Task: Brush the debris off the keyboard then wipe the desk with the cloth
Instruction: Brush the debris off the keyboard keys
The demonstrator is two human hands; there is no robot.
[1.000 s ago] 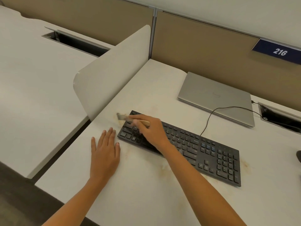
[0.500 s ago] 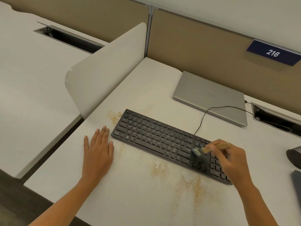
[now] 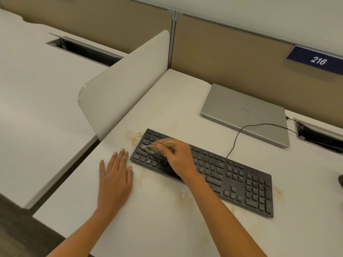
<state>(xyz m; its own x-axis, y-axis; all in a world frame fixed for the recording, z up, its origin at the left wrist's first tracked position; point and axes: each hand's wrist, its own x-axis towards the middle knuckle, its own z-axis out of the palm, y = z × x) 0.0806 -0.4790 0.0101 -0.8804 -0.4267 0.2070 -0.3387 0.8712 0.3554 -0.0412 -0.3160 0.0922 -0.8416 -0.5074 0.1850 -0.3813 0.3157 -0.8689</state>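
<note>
A black keyboard (image 3: 232, 175) lies slanted across the white desk (image 3: 167, 229). My right hand (image 3: 178, 158) grips a small wooden-handled brush (image 3: 168, 144) over the keyboard's left end, its blurred bristles on the keys. My left hand (image 3: 115, 177) rests flat on the desk just left of the keyboard, fingers straight. Tan debris (image 3: 133, 137) is scattered on the desk by the keyboard's left corner, along its front edge and near its right end. No cloth shows clearly.
A shut silver laptop (image 3: 245, 114) lies behind the keyboard, with a black cable (image 3: 239, 134) running to a desk cable slot (image 3: 319, 134). A white divider panel (image 3: 122, 86) stands at the left. A dark object (image 3: 340, 180) sits at the right edge.
My right hand has swept the brush from the keyboard's right end back to its left end. The left hand has stayed flat on the desk.
</note>
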